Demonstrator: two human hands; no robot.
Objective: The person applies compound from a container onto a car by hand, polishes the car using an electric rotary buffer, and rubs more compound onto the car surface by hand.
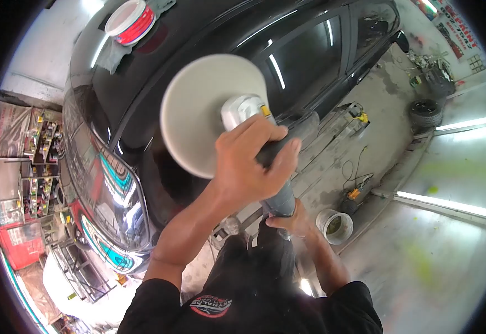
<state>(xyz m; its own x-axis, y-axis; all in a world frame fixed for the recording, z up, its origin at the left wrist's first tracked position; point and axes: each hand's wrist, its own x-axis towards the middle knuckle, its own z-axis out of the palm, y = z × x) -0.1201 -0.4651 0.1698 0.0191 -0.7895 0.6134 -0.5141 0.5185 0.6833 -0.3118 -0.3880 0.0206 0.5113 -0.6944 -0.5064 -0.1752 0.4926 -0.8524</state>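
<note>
A polisher (pixel 279 200) with a wide pale round pad (pixel 190 119) is held up in front of the glossy black car (pixel 143 94). Around its neck, just behind the silver head, my left hand (pixel 254 158) is closed. Farther down the grey body, my right hand (pixel 296 221) is wrapped about the rear end. The pad covers part of the car's front fender, so I cannot tell whether it touches the paint. On the hood stands a white tub with a red label (pixel 133 23), over a grey cloth (pixel 111 55).
A white bucket (pixel 334 226) stands on the floor at my right, near a yellow power tool (pixel 356 192) with a cord. A tire (pixel 425 113) lies farther back by the wall. Shelves (pixel 43 161) with several small items are at the left.
</note>
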